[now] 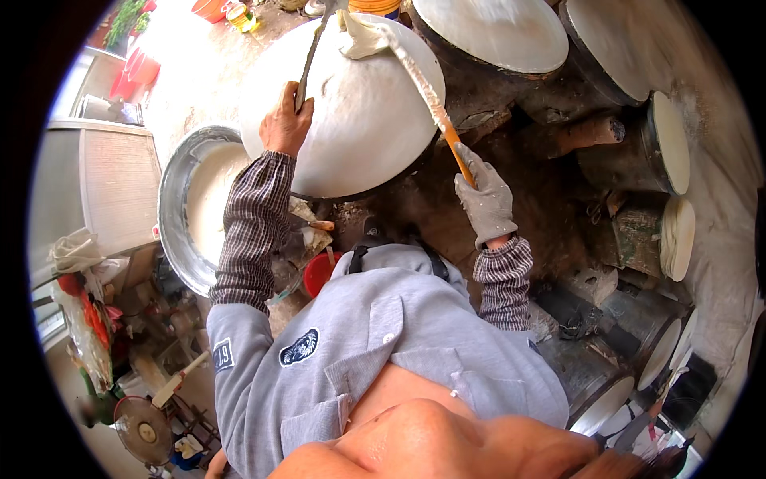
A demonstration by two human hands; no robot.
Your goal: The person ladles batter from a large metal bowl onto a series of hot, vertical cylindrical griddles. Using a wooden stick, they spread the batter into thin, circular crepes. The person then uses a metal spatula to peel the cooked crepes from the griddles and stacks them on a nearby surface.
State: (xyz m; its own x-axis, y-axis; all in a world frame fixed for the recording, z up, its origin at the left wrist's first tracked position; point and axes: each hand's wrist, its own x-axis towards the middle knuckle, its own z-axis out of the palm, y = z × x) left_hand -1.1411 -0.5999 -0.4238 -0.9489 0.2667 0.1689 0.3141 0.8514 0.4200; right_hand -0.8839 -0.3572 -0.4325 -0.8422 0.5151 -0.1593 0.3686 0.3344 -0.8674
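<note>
My bare left hand [287, 123] grips the handle of a dark metal tool [311, 57], whose far end lies at the top edge of the picture. In my right hand [488, 191], which wears a grey glove, is an orange stick [449, 129]; its upper length is coated with pale paste. The stick's tip touches a folded lump of pale dough or paste [362, 41] at the far side of a large round white surface [359, 132]. Left of that surface stands a metal basin [173, 221] holding pale batter [209, 191].
Several round drums with pale tops, one of them a dark drum [616, 155], line the right side. A red container [320, 273] stands near my feet. Red buckets [143, 67] are at the upper left, and a yellow-orange bucket [376, 6] is beyond the white surface.
</note>
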